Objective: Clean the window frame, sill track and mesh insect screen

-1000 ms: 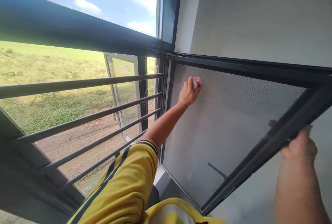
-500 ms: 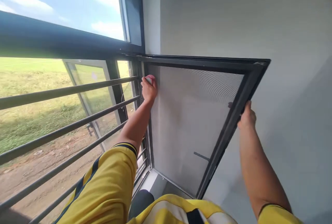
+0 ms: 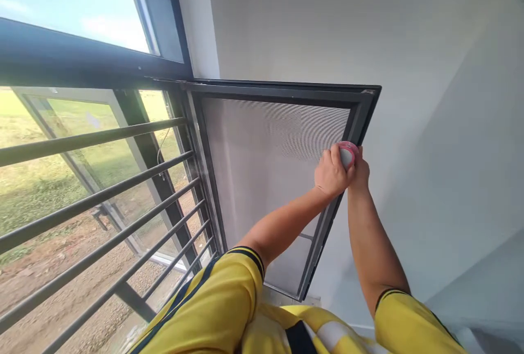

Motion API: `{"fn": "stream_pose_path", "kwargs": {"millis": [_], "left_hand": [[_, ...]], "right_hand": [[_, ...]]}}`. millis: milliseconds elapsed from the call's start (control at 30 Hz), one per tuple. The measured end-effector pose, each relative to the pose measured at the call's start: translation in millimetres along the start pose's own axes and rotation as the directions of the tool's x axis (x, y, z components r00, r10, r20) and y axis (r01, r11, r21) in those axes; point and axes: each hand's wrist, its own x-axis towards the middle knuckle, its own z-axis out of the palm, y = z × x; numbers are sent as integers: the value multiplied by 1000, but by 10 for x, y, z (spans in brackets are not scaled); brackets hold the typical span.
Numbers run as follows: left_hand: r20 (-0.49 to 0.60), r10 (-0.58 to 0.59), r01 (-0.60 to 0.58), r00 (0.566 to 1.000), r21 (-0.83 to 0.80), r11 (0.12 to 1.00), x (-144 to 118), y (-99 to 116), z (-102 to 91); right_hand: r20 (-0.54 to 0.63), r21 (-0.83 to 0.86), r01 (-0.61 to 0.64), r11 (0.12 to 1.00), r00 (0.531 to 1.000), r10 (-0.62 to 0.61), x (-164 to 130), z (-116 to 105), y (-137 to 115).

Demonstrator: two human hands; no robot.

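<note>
A dark-framed mesh screen panel [image 3: 270, 141] stands swung inward from the window, hinged at its left side. My left hand [image 3: 332, 172] presses a small pink and white pad [image 3: 347, 153] against the mesh near the panel's right frame edge. My right hand [image 3: 360, 171] sits right behind it, gripping the screen's right frame [image 3: 356, 124] at the same height. Both arms wear yellow sleeves with dark stripes.
Horizontal grey window bars [image 3: 98, 190] run across the opening on the left, with an open glass pane [image 3: 82, 124] and a grassy field beyond. A dark beam [image 3: 82, 59] crosses above the bars. A plain white wall [image 3: 409, 70] lies behind and right of the screen.
My left hand has carried the pad across the mesh from the hinge side at upper left to the right frame edge. The view has swung rightward.
</note>
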Motion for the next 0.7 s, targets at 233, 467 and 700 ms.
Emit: {"fn": "stream_pose_path", "kwargs": {"millis": [233, 467, 700], "left_hand": [[-79, -184, 192, 980, 100, 976, 263, -1477, -688], [-382, -403, 515, 831, 256, 818, 297, -3262, -1854], [-438, -455, 578, 775, 200, 791, 306, -2804, -1584]], "right_hand": [[-145, 119, 92, 989, 987, -74, 233, -35, 132], [-119, 171, 52, 984, 992, -32, 322, -56, 207], [-133, 172, 49, 984, 991, -26, 89, 63, 107]]}}
